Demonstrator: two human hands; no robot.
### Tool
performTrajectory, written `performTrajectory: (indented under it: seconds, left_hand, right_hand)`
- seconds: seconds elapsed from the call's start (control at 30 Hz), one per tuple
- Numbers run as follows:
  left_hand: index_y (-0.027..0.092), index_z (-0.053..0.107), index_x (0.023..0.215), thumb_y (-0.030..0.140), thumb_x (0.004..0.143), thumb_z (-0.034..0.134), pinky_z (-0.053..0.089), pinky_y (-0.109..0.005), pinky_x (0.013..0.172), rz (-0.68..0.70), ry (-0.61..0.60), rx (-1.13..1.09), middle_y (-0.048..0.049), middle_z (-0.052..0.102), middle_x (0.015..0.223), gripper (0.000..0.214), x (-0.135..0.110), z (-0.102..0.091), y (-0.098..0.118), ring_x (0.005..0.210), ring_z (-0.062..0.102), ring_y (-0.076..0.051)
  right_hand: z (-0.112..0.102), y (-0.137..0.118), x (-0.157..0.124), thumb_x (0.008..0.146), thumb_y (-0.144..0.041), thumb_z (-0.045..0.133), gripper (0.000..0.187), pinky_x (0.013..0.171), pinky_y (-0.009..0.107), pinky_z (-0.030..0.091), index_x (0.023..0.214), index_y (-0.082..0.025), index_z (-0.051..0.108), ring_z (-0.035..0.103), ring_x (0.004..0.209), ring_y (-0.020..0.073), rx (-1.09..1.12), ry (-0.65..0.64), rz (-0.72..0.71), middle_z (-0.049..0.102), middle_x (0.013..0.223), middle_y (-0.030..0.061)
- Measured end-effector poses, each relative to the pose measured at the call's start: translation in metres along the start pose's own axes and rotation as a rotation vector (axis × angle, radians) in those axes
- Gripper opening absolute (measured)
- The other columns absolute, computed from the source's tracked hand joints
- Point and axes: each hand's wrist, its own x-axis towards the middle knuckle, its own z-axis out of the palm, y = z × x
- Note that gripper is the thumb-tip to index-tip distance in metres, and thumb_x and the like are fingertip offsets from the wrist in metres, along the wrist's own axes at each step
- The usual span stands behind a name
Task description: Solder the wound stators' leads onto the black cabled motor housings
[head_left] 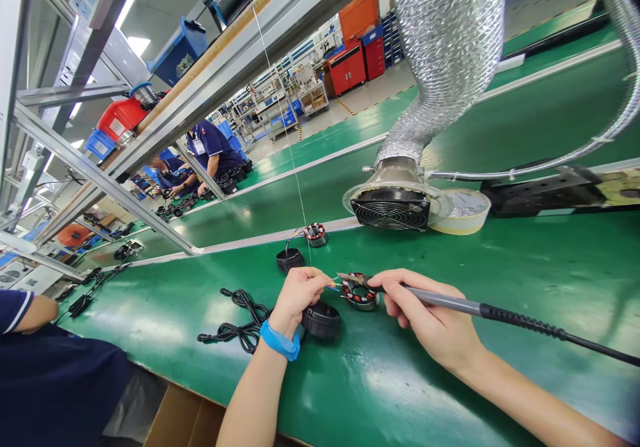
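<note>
My right hand (pixel 425 310) is closed round the grey handle of a soldering iron (pixel 443 300). Its tip lies over the near stator (pixel 361 293), a ring with copper windings on the green bench. Thin coloured wires (pixel 334 286) come out of the pinched fingers of my left hand (pixel 303 293), their ends close to the iron's tip. A thin strand of solder wire (pixel 295 160) runs down from above to behind this hand; its lower end is hidden. Beneath the left hand sits a round black housing (pixel 321 321), with a coiled black cable (pixel 245 320) beside it.
Behind my hands lie another stator (pixel 316 235) and a black housing (pixel 290 260). A fume fan (pixel 390 208) with a foil duct (pixel 450 40) stands at the back, near a tape roll (pixel 463 211). A co-worker's dark sleeve (pixel 15 310) is at the left.
</note>
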Motion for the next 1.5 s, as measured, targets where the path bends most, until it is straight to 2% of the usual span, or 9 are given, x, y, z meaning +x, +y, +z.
performTrajectory:
  seconds: [0.2,0.37,0.5,0.6,0.7,1.0,1.27,1.37,1.5]
  left_hand:
    - [0.012,0.064,0.063,0.031,0.061,0.068,0.012,-0.024,0.045,0.011,-0.011,-0.013,0.0087,0.035,0.046,0.019,0.001,0.0,-0.001,0.044,0.023,-0.003]
    - [0.012,0.065,0.064,0.033,0.063,0.069,0.013,-0.024,0.045,0.014,0.0,0.008,0.0086,0.035,0.045,0.021,0.002,0.001,-0.002,0.043,0.024,-0.004]
    - [0.012,0.066,0.065,0.031,0.065,0.069,0.015,-0.024,0.048,0.032,0.019,0.043,0.0062,0.041,0.048,0.02,-0.001,0.003,-0.004,0.046,0.028,-0.005]
    - [0.011,0.067,0.065,0.026,0.066,0.066,0.022,-0.023,0.051,0.101,0.033,0.074,0.0032,0.049,0.052,0.015,-0.004,0.005,-0.004,0.051,0.035,-0.006]
    - [0.011,0.067,0.065,0.022,0.067,0.064,0.028,-0.023,0.055,0.147,0.036,0.111,0.0013,0.054,0.057,0.011,-0.008,0.008,-0.003,0.056,0.04,-0.008]
    - [0.013,0.065,0.069,0.028,0.076,0.063,0.023,-0.024,0.051,0.205,-0.048,0.234,0.0043,0.046,0.054,0.017,-0.017,0.007,-0.005,0.053,0.033,-0.008]
    - [0.014,0.058,0.076,0.051,0.073,0.07,0.042,-0.023,0.052,0.04,-0.204,0.139,0.0017,0.056,0.06,0.039,-0.018,0.0,-0.001,0.05,0.052,-0.009]
    - [0.013,0.059,0.077,0.05,0.072,0.071,0.039,-0.02,0.048,-0.004,-0.242,0.104,0.0021,0.057,0.061,0.039,-0.015,-0.003,-0.002,0.047,0.049,-0.006]
    - [0.012,0.061,0.074,0.038,0.075,0.069,0.03,-0.019,0.043,-0.044,-0.239,0.074,0.004,0.056,0.06,0.026,-0.012,-0.004,-0.003,0.043,0.041,-0.002]
  right_hand:
    - [0.002,0.004,0.0,0.093,-0.048,0.055,0.034,0.038,0.026,0.04,0.082,-0.02,0.07,0.05,0.039,0.0129,-0.015,0.004,-0.016,0.056,0.05,-0.0017]
    - [0.007,0.012,0.002,0.096,-0.049,0.052,0.033,0.045,0.027,0.047,0.092,-0.022,0.071,0.056,0.046,0.0139,-0.09,0.001,-0.011,0.063,0.062,0.0002]
    - [0.017,0.019,0.007,0.097,-0.044,0.054,0.025,0.07,0.029,0.055,0.106,-0.026,0.069,0.067,0.071,0.0172,-0.217,0.027,-0.151,0.07,0.088,0.0039]
    - [0.024,0.027,0.013,0.096,-0.04,0.056,0.026,0.076,0.03,0.055,0.117,-0.027,0.064,0.067,0.083,0.0187,-0.246,-0.027,-0.273,0.067,0.102,0.006]
    - [0.029,0.037,0.016,0.096,-0.036,0.057,0.031,0.075,0.029,0.056,0.125,-0.027,0.059,0.066,0.083,0.0179,-0.244,-0.061,-0.336,0.062,0.104,0.0062]
    - [0.034,0.039,0.012,0.096,-0.023,0.055,0.029,0.075,0.028,0.054,0.125,-0.028,0.058,0.065,0.081,0.0163,-0.281,-0.12,-0.432,0.058,0.1,0.005]
    - [0.033,0.033,0.009,0.098,-0.019,0.048,0.025,0.073,0.028,0.057,0.121,-0.025,0.057,0.064,0.079,0.0158,-0.318,-0.104,-0.39,0.057,0.096,0.0056]
    - [0.032,0.034,0.007,0.098,-0.015,0.048,0.027,0.072,0.026,0.056,0.121,-0.025,0.056,0.063,0.078,0.0141,-0.335,-0.093,-0.435,0.056,0.095,0.0043]
    - [0.033,0.04,0.003,0.098,-0.014,0.05,0.03,0.077,0.025,0.054,0.125,-0.025,0.055,0.064,0.083,0.0138,-0.352,-0.079,-0.483,0.056,0.1,0.0048]
